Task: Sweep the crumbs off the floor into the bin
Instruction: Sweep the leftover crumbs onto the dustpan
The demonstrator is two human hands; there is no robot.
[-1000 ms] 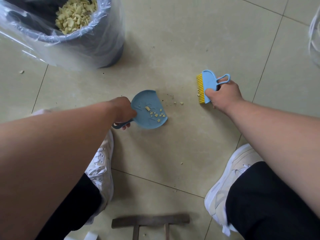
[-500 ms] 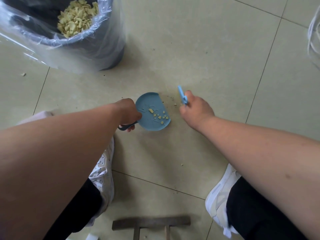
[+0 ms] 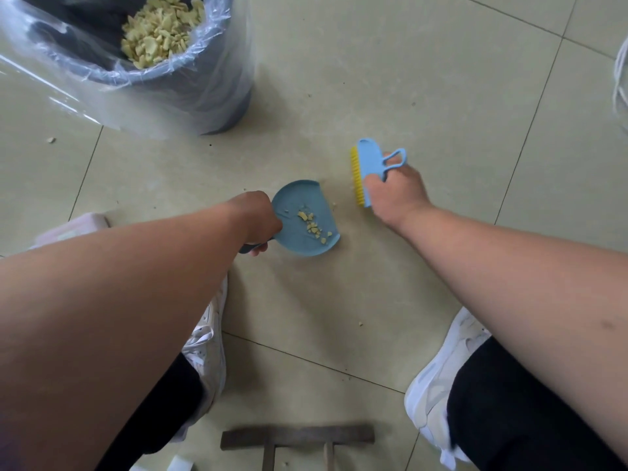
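While my left hand (image 3: 258, 215) gripped the dustpan (image 3: 302, 222) handle, a crumb (image 3: 334, 204) lay just beyond its lip, toward the brush (image 3: 365, 171) clamped in my right hand (image 3: 394, 193).

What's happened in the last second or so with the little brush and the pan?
The right hand swept the brush in to the dustpan's open edge, then drew it back out to the right. The left hand kept holding the dustpan on the floor, crumbs still in it. The bin stayed put.
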